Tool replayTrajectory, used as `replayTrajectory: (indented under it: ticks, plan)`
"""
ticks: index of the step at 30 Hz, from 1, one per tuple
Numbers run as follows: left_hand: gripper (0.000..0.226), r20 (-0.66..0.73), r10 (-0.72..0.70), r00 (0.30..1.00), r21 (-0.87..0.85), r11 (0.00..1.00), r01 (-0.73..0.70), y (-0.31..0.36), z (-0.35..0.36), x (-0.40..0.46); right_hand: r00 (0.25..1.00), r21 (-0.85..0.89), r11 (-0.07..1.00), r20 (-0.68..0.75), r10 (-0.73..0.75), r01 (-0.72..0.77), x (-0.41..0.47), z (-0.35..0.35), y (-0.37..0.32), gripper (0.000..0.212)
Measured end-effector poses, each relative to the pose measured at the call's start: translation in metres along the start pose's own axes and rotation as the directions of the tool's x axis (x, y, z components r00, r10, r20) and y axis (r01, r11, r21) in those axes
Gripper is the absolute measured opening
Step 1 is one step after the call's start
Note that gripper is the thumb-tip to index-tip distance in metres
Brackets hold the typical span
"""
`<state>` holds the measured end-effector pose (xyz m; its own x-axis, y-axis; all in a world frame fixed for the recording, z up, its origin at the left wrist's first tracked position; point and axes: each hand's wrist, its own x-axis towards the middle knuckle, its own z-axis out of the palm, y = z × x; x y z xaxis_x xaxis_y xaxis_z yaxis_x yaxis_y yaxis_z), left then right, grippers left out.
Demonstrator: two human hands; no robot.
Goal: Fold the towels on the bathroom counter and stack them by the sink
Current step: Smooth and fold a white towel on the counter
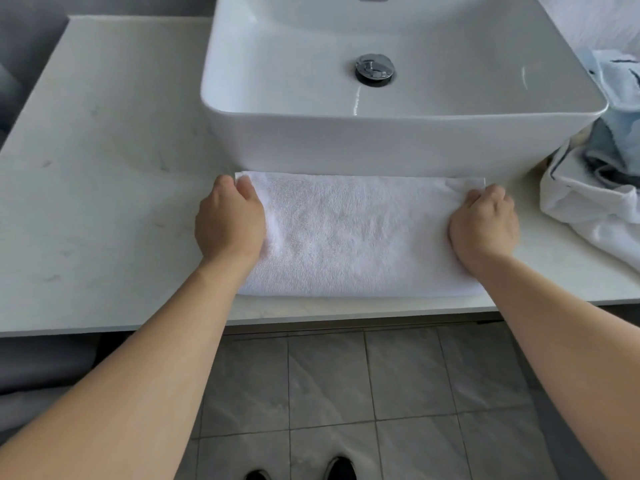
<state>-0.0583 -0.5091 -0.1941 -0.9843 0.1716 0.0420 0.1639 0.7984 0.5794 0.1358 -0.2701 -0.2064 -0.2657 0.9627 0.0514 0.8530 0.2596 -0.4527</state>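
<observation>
White towel [360, 233] lying flat on the bench [104, 168] against the sink [381, 140], long axis left–right; left hand [230, 225] and right hand [485, 225] each grip a far corner.

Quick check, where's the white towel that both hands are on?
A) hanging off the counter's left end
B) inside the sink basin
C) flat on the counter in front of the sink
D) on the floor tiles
C: the white towel lies flat on the counter just in front of the sink, with the left hand and right hand gripping its far corners.
</observation>
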Motion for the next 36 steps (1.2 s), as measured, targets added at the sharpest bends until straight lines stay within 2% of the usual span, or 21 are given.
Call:
replayTrajectory:
  ticks: [4,6,7,8,10,11,13,16,18,20,21,22,23,25,26,28,31,36]
  plan:
    - [0.029,-0.005,0.124,0.992,0.101,0.987,-0.123,-0.005,0.011,-0.009,0.991,-0.090,0.996,0.130,0.014,-0.002,0.014,-0.015,0.001,0.038]
    - [0.030,-0.022,0.131,0.991,0.138,0.982,-0.126,-0.004,0.016,-0.013,0.999,-0.202,0.979,0.043,-0.032,0.040,0.010,-0.021,-0.007,0.051]
    - [0.031,-0.030,0.127,0.991,0.144,0.982,-0.121,-0.003,0.018,-0.014,0.991,-0.217,0.968,-0.007,-0.132,0.128,0.001,-0.022,-0.013,0.054]
    - [0.031,-0.034,0.124,0.992,0.146,0.982,-0.118,-0.003,0.018,-0.014,0.958,-0.206,0.939,-0.023,-0.287,0.276,-0.012,-0.021,-0.018,0.051]
    - [0.030,-0.026,0.139,0.990,0.145,0.980,-0.133,-0.007,0.017,-0.009,0.823,-0.172,0.806,0.075,-0.563,0.567,-0.038,-0.011,-0.021,0.043]
    - [0.028,-0.010,0.156,0.988,0.150,0.977,-0.152,-0.010,0.015,-0.007,0.775,-0.158,0.760,0.169,-0.609,0.631,-0.046,-0.006,-0.020,0.046]
    - [0.027,0.027,0.184,0.983,0.175,0.967,-0.186,-0.013,0.012,-0.001,0.761,-0.160,0.760,0.326,-0.561,0.629,-0.047,0.000,-0.013,0.055]
    - [0.027,0.067,0.141,0.988,0.205,0.967,-0.152,-0.011,0.005,0.003,0.727,-0.198,0.726,0.418,-0.545,0.659,-0.034,0.002,0.002,0.061]
    - [0.021,-0.006,0.143,0.990,0.228,0.964,-0.138,-0.007,-0.001,-0.002,0.696,-0.198,0.699,0.458,-0.553,0.687,-0.031,0.000,0.006,0.062]
    - [0.018,-0.129,0.331,0.935,0.254,0.922,-0.292,0.002,-0.003,-0.017,0.699,-0.214,0.698,0.467,-0.542,0.684,-0.032,0.001,0.005,0.061]
    - [0.021,-0.139,0.464,0.875,0.226,0.875,-0.428,0.012,-0.001,-0.028,0.705,-0.216,0.703,0.463,-0.538,0.678,-0.033,0.001,0.005,0.060]
    - [0.026,-0.079,0.595,0.800,0.180,0.798,-0.575,0.021,0.005,-0.038,0.706,-0.208,0.708,0.459,-0.539,0.675,-0.034,0.001,0.004,0.060]
    - [0.032,0.040,0.688,0.725,0.135,0.715,-0.686,0.031,0.012,-0.046,0.706,-0.198,0.711,0.456,-0.542,0.674,-0.034,0.001,0.003,0.059]
    - [0.047,0.318,0.696,0.644,0.105,0.649,-0.753,0.047,0.029,-0.057,0.713,-0.191,0.720,0.443,-0.544,0.668,-0.033,0.001,0.003,0.056]
    - [0.053,0.419,0.647,0.637,0.116,0.658,-0.744,0.050,0.036,-0.060,0.717,-0.190,0.724,0.438,-0.542,0.663,-0.032,0.001,0.004,0.055]
    - [0.062,0.508,0.584,0.633,0.163,0.656,-0.737,0.045,0.046,-0.058,0.716,-0.185,0.724,0.436,-0.546,0.665,-0.031,0.002,0.006,0.056]
    - [0.073,0.533,0.579,0.617,0.210,0.616,-0.759,0.030,0.045,-0.053,0.717,-0.187,0.723,0.431,-0.548,0.665,-0.030,0.002,0.009,0.061]
    - [0.092,0.541,0.477,0.693,0.369,0.606,-0.705,-0.006,0.023,-0.034,0.752,-0.214,0.755,0.436,-0.494,0.620,-0.021,-0.013,0.037,0.068]
